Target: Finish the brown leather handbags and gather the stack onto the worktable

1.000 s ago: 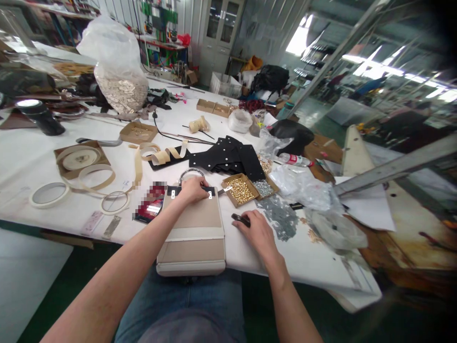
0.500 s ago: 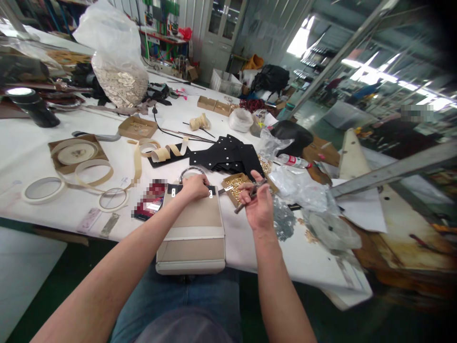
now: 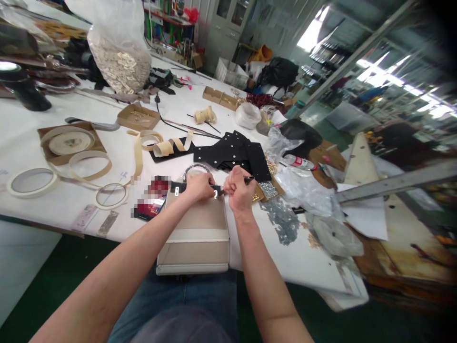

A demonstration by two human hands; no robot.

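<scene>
Resting over the black strip (image 3: 182,186) at the far end of the beige case (image 3: 203,219), the left hand (image 3: 200,187) has its fingers bent down; its fingertips are hidden, so whether that grip is pinching the strip or only pressing it cannot be told. The case lies flat on the white desk (image 3: 307,271), right in front of the person, its near end at the desk's edge. The right hand (image 3: 240,188) is curled in a fist around a dark tool (image 3: 249,179), of which only a short piece shows above the fingers. That fist sits at the strip's right end, just beside the small white fitting (image 3: 215,194); whether the tool touches the strip cannot be seen. Careful handling here would seem to call for even pressure from the left hand, near enough to the fitting to stop the strip shifting but with its fingers clear of the tool's tip. The right wrist is best held straight and the tool lined up before any force goes in, since a slanted push could mark the case's pale surface. Elbow room matters too: the tray of gold pieces (image 3: 257,194) stands near the right hand and the loose grey pieces (image 3: 283,221) lie beyond the forearm, so small, measured movements would avoid scattering them.
</scene>
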